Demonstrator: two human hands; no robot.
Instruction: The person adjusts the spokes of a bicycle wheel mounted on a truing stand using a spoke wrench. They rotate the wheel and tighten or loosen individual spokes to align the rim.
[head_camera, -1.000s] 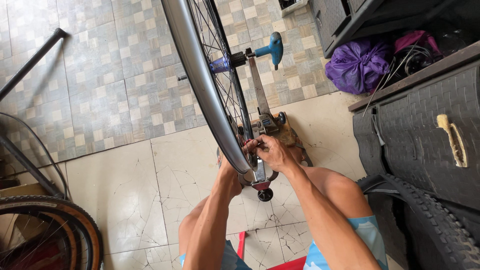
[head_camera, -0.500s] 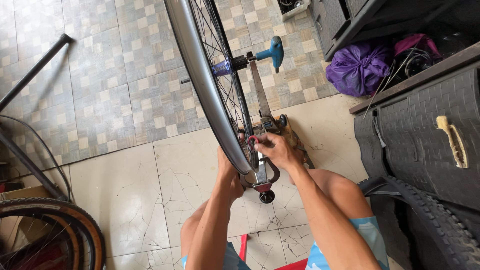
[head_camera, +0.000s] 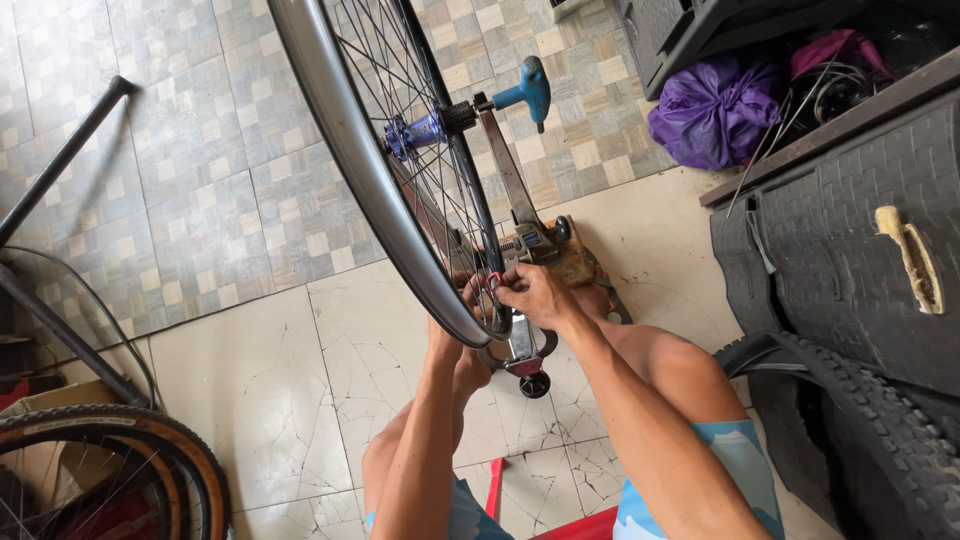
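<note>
**Wheel on the truing stand, hands at the spokes**

Barely anything moved since half a second ago: both hands sit at the same spot on the rim, and the view just drifted a touch.

Going left to right: a tan-walled tire (head_camera: 120, 440) leans at the near left corner, with a dark frame tube (head_camera: 60, 160) above it on the tiled floor (head_camera: 230, 380). Then comes the silver-rimmed wheel (head_camera: 345, 130), upright in the truing stand (head_camera: 520, 240), with its blue hub (head_camera: 415, 132) up top and a blue-handled tool (head_camera: 528, 88) just right of it. The left hand (head_camera: 455, 330) is mostly hidden behind the rim, so I can't tell its grip. The right hand (head_camera: 535, 295) is pinched narrow on a small red spoke wrench (head_camera: 493, 281) at the spokes near the rim's bottom. At the far right lies a purple bag (head_camera: 712, 110), and a knobby black tire (head_camera: 870, 440) sits at the near right.
</note>
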